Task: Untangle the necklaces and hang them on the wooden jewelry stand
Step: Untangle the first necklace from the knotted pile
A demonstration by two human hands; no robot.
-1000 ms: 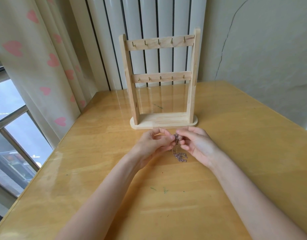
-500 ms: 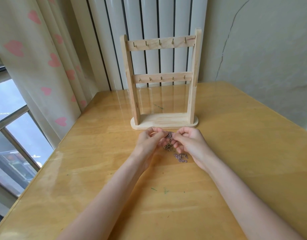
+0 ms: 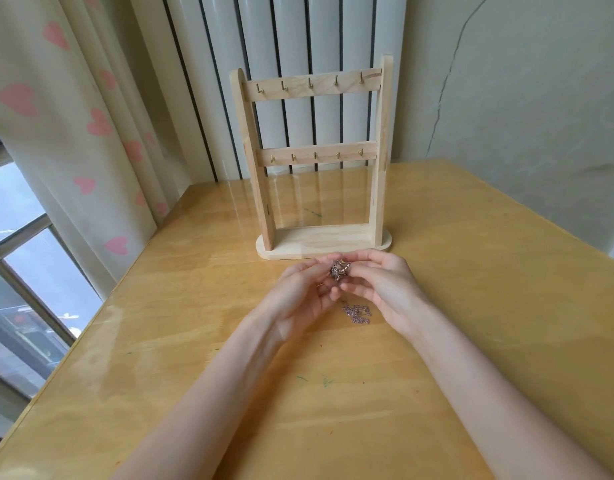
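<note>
The jewelry stand (image 3: 316, 161) is showing pale, matt, unvarnished wood, its 10 small hooks (image 3: 310, 83) looking like brassy metal. The table (image 3: 489, 271) is gleaming: yellow wood under a glossy, reflecting coat. The tangled necklaces (image 3: 340, 270) are glinting as fine metal chain. The heart-printed curtain (image 3: 73, 116) is hanging as soft matt cloth.
</note>
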